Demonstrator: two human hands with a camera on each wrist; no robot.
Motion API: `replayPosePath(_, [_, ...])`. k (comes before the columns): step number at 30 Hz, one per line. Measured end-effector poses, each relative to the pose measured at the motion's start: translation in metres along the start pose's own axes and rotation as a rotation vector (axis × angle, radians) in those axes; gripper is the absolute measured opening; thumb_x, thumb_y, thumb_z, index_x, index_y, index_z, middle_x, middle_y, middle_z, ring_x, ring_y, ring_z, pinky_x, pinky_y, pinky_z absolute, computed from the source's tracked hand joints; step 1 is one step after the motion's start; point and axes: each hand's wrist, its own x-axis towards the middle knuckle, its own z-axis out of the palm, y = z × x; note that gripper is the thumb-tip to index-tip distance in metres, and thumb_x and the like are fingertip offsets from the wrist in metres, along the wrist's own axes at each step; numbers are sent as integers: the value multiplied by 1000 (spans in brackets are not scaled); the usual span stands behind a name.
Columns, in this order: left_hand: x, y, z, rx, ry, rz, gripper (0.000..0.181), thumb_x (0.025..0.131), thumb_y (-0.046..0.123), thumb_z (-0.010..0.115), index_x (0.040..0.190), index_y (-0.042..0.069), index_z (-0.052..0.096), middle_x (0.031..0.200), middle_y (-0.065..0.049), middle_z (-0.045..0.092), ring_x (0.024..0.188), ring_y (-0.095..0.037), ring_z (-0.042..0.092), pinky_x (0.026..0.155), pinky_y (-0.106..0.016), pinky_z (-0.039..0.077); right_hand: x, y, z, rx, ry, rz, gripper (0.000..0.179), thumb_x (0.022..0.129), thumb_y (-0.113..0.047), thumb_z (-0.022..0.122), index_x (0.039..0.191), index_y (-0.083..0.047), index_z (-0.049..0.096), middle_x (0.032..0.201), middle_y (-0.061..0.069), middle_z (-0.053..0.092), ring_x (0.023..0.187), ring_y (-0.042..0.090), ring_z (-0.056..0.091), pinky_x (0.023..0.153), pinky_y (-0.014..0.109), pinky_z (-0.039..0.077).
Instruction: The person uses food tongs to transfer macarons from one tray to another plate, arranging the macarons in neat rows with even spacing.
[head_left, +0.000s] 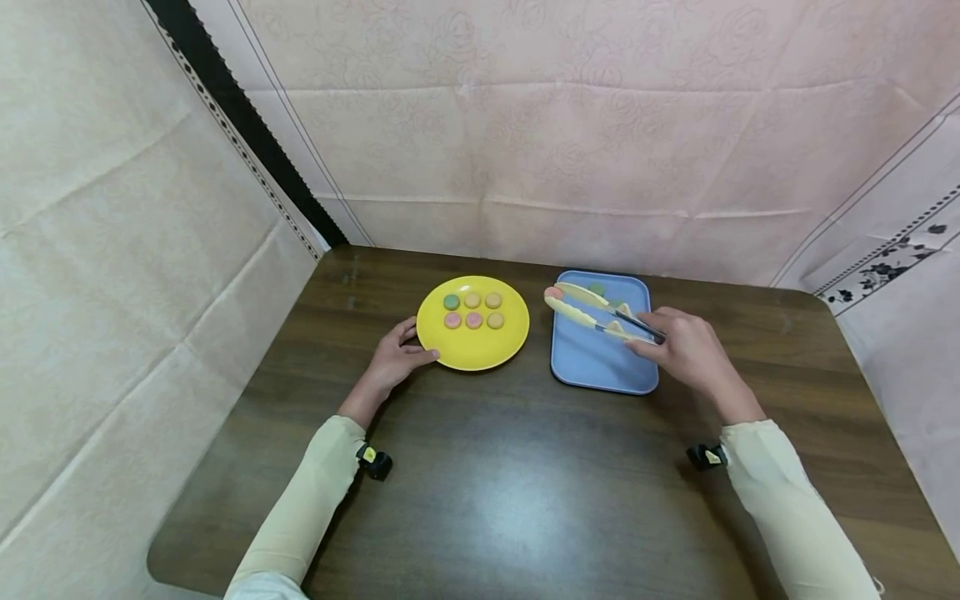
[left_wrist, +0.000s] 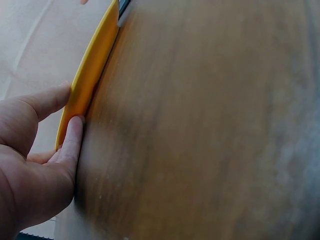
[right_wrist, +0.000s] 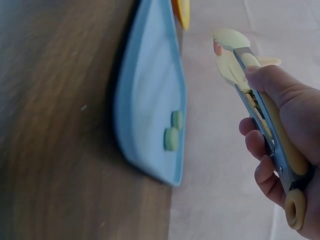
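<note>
My left hand (head_left: 393,358) holds the left rim of a round yellow plate (head_left: 472,353), thumb and fingers set along its edge. On the plate lie two rows of small macarons, green (head_left: 451,302), cream (head_left: 493,302) and pink (head_left: 474,320). My right hand (head_left: 693,352) grips cream-and-grey tongs (head_left: 572,312). Between the tong tips is a pink macaron (head_left: 553,293), raised above the left edge of a blue tray (head_left: 600,368). Two green macarons (right_wrist: 171,139) sit in the tray, seen clearly in the right wrist view.
Both dishes stand side by side on a dark brown wooden table (head_left: 480,467), towards its back edge. Pale patterned cloth (head_left: 562,150) hangs behind the table and at both sides. A small black wrist camera (head_left: 707,456) is strapped on the right arm.
</note>
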Motion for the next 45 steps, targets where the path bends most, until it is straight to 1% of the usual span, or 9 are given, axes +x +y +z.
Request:
replayPosePath(6, [0,0,0,-3,4,6,86,90,16,81,160,14,32,152,-14,45,119,-32,60,93,-34,54,16,-14,0,5,7,-31,51,87,-26,83,128,3,70,101,16,70,72,21,59,64,41,51])
replayPosePath(11, [-1,0,-1,-2,6,2,86,90,16,81,160,14,32,152,-14,45,119,-32,60,93,-35,54,32,-29,7,13,11,-104,49,87,-26,83,126,1,71,98,14,71,69,20,59,62,41,51])
replayPosePath(16, [-1,-1,0,2,7,-3,86,90,16,81,161,14,31,153,-14,43,120,-32,60,94,-37,54,43,-48,16,39,-33,-113,49,88,-29,82,125,0,72,109,17,72,80,26,64,69,45,54])
replayPosePath(20, [-1,0,0,-2,9,-3,86,90,16,80,161,13,31,154,-15,43,120,-32,60,94,-36,53,50,-62,24,41,-66,-144,48,88,-31,82,125,-1,73,108,15,73,79,25,62,68,42,54])
replayPosePath(22, [-1,0,0,-1,10,-1,86,90,16,80,161,13,31,153,-16,43,120,-33,60,94,-36,53,52,-69,29,37,-77,-162,49,87,-32,83,125,-2,73,105,13,73,77,23,62,66,40,53])
replayPosePath(28, [-1,1,0,14,13,-8,86,90,16,81,161,13,31,153,-14,44,119,-31,60,93,-35,54,56,-84,45,58,-135,-178,48,88,-34,82,124,-2,73,103,11,72,82,21,65,70,39,56])
replayPosePath(31, [-1,2,0,14,10,-12,86,90,16,80,161,13,31,154,-14,43,119,-31,60,92,-34,54,58,-90,53,55,-158,-204,46,89,-33,81,122,-2,74,99,12,72,78,19,63,69,38,56])
replayPosePath(37, [-2,3,0,1,6,-14,86,90,16,80,161,14,31,153,-13,44,118,-31,60,90,-32,55,60,-95,66,34,-165,-252,44,88,-32,82,118,-1,75,96,11,72,74,17,62,69,39,56])
replayPosePath(45, [-2,3,0,-4,1,-15,87,90,16,81,161,14,31,153,-13,43,119,-31,60,89,-32,54,61,-97,75,46,-220,-243,44,89,-31,81,120,-1,75,97,11,72,75,17,63,69,39,56])
